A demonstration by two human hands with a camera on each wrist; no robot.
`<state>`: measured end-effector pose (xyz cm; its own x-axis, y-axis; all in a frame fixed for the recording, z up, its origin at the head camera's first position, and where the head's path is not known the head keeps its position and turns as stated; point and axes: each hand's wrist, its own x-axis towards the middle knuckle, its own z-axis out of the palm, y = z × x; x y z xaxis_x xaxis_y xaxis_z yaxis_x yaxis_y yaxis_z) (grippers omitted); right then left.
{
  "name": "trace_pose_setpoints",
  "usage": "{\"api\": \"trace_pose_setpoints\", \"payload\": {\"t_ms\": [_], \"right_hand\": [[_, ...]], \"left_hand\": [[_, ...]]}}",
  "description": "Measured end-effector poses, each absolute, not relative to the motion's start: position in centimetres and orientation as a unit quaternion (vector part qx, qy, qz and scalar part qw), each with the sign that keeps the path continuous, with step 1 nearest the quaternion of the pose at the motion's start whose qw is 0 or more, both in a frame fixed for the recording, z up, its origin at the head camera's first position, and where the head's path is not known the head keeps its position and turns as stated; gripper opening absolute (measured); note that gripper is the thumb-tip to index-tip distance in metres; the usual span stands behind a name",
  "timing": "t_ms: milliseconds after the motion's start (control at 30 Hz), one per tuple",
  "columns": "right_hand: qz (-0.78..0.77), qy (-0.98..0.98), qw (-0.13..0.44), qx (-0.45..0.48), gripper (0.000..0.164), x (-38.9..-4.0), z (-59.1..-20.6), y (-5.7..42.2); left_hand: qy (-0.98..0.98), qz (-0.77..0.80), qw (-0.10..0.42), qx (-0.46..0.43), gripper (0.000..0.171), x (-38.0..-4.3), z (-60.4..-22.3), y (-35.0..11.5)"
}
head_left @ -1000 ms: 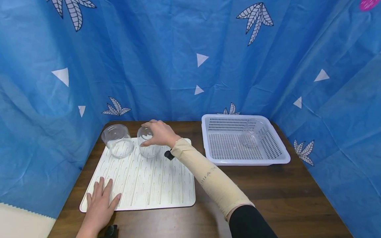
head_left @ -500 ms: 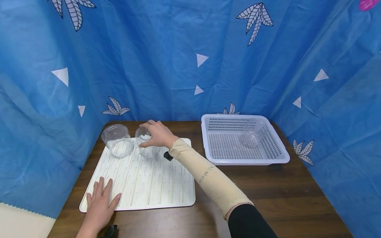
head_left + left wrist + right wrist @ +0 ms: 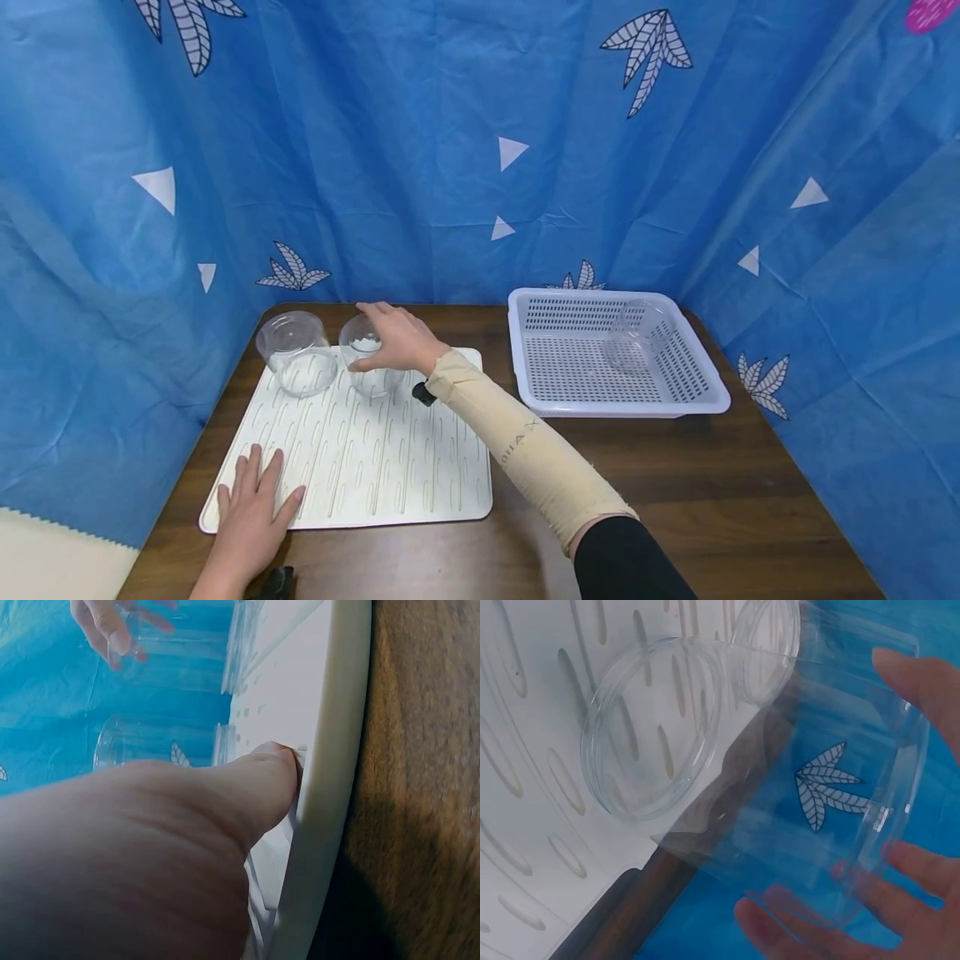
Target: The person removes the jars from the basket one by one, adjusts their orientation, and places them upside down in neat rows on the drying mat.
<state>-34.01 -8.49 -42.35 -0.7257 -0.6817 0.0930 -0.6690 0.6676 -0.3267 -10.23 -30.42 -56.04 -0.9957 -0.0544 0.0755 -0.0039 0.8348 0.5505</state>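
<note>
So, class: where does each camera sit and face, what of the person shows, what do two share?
Head: on the head, facing forward and down at the white mat; left grip, right grip and right sleeve show.
Left wrist: worn there, looking across the mat; left thumb large, right grip beyond.
Right wrist: worn there, facing a clear container; right thumb and fingers show.
Shared: both wrist views show the mat.

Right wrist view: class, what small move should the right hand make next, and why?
Probably ease the right hand away from the clear plastic jar: that jar already stands on the white ribbed mat, beside a second jar, while a third jar sits in the white slotted basket.
</note>
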Motion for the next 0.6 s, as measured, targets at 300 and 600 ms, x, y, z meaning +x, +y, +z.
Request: {"api": "trace_pose_setpoints", "payload": {"t_ms": [300, 600], "right_hand": [[-0.205, 0.903, 0.018, -0.377, 0.121, -33.4, -41.5, -6.5], [-0.261, 0.888, -0.011, -0.379, 0.103, -31.9, -39.3, -3.0]], "left_hand": [[-0.957, -0.284, 0.066, 0.006, 0.071, -10.2, -56.2, -30.2], [-0.958, -0.283, 0.043, 0.018, 0.073, -10.5, -56.0, -30.3]]}}
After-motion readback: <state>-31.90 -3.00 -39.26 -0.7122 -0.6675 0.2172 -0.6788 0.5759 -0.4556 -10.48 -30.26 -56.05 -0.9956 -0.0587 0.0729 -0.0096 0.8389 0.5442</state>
